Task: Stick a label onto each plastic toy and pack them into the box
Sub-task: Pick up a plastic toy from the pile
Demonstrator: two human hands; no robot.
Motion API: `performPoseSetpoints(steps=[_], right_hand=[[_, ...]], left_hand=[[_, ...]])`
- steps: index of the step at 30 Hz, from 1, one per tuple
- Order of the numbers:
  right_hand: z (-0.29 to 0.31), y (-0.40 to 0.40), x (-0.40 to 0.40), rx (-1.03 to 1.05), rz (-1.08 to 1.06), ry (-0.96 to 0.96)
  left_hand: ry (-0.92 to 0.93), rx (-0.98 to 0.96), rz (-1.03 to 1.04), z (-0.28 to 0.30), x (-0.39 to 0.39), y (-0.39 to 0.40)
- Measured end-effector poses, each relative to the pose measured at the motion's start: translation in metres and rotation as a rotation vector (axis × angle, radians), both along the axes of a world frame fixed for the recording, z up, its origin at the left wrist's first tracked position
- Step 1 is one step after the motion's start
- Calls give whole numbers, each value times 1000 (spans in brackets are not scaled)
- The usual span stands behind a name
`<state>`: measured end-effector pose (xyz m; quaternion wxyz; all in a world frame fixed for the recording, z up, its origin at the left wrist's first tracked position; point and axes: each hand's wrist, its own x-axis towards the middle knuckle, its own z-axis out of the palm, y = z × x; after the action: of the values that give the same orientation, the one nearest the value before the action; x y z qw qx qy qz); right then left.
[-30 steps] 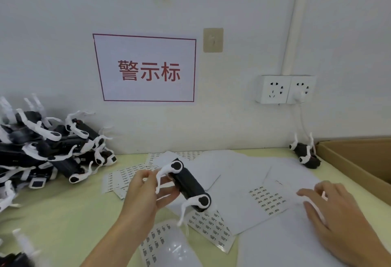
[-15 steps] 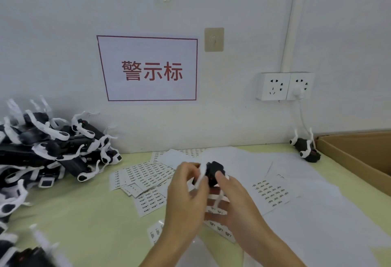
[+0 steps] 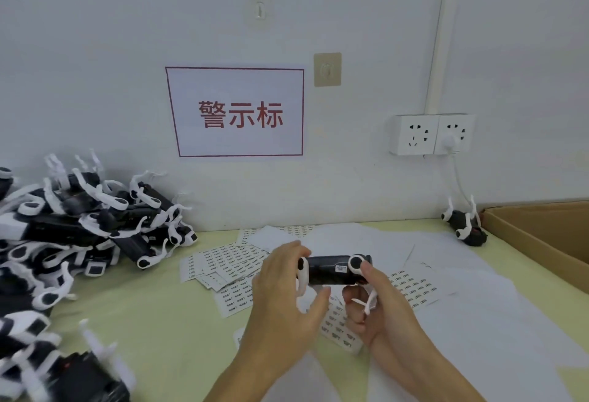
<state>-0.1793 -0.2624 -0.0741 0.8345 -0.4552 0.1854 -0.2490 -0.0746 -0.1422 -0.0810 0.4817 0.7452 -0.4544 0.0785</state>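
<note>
Pale green table [image 3: 153, 322] against a white wall, and you hold one toy above scattered label sheets [image 3: 223, 261].

Your left hand [image 3: 283, 299] curls round the left end of the plastic toy [image 3: 331, 269], your right hand [image 3: 379, 303] grips its right end from below. The toy is a black bar lying level, with white round joints and thin white limbs, and a small white label [image 3: 341, 269] near its right end. More toys sit in a heap [image 3: 79, 226] at your left; the cardboard box [image 3: 541, 236] stands at your right, one toy [image 3: 463, 226] just beside it.
</note>
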Motion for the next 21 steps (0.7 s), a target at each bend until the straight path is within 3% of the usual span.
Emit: performPoseSetpoints(steps=[2, 5, 7, 10, 21], right_hand=[[2, 5, -1, 16, 64, -16], [2, 14, -1, 5, 139, 17], [2, 21, 0, -11, 160, 33], [-1, 27, 1, -45, 161, 59], [-5, 31, 5, -150, 182, 64]], left_hand=[[200, -21, 39, -2, 6, 16], [727, -156, -139, -3, 10, 33], [856, -258, -130, -8, 11, 41], [805, -290, -46, -13, 13, 45], [704, -356, -77, -11, 12, 50]])
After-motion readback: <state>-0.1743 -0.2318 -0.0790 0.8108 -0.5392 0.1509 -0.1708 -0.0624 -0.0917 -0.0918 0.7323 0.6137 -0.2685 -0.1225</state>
